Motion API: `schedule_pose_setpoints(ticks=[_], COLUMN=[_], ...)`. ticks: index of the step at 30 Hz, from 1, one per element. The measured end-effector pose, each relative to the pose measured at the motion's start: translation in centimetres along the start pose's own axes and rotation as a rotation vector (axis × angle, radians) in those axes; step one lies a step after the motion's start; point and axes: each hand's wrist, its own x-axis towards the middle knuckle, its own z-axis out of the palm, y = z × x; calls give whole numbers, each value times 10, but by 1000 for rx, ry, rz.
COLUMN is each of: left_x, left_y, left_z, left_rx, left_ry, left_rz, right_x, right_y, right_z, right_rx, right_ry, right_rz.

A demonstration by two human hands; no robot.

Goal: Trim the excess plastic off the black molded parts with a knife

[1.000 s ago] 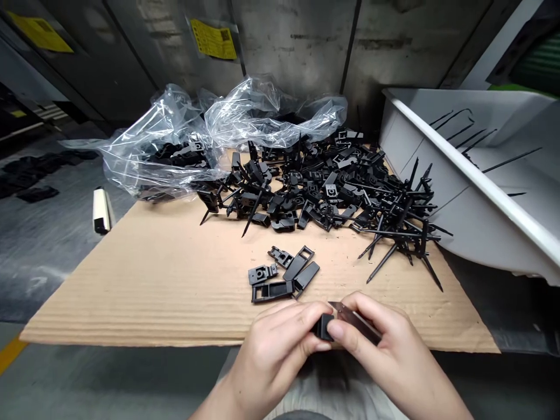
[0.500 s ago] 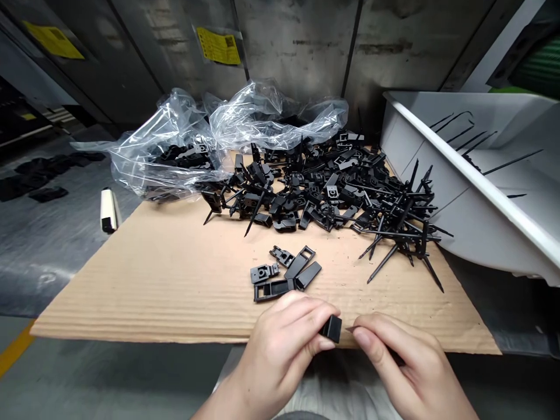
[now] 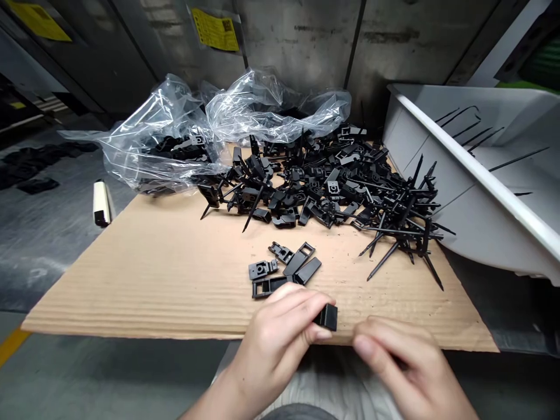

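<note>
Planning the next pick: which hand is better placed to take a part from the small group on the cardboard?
Probably the right hand: no part shows in it, so it looks free for the small group. The left hand is nearer but is pinching a black plastic part.

**What I can't make out around the cardboard sheet (image 3: 131,297)**

At the sheet's near edge, the right hand (image 3: 398,364) runs off the bottom of my frame, and its curled fingers (image 3: 380,344) block my view of the palm, so I can't tell whether it holds anything. The left hand (image 3: 275,344) covers part of the black plastic piece (image 3: 326,317) it pinches. Past the far edge, the clear plastic bags (image 3: 161,140) blur the shapes inside them. Off the right side, the white tray (image 3: 481,192) runs out of frame. Off the left side, the dark floor pieces (image 3: 30,169) are too blurred to identify.
</note>
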Motion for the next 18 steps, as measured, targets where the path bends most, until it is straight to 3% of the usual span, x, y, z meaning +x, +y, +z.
schedule_pose_setpoints(ticks=[6,10,14,16,18], left_x=[-4,-4,-5,-4,-3], left_y=[6,13,13,11,11], left_z=[-5,-6,3,5,5], left_rx=[10,-190,-323,-330,-275], left_ry=[16,-7,171,220,189], left_rz=[-81,-204,-362,-384,-329], right_x=[-1,-6,-11,-11,-11], right_y=[2,6,10,11,10], right_z=[-9,-9,-8,-5,-1], right_rx=[134,-7,-240,-261,-259], right_ry=[112,139,138,146,175], right_rz=[107,-41,-215,-219,-226])
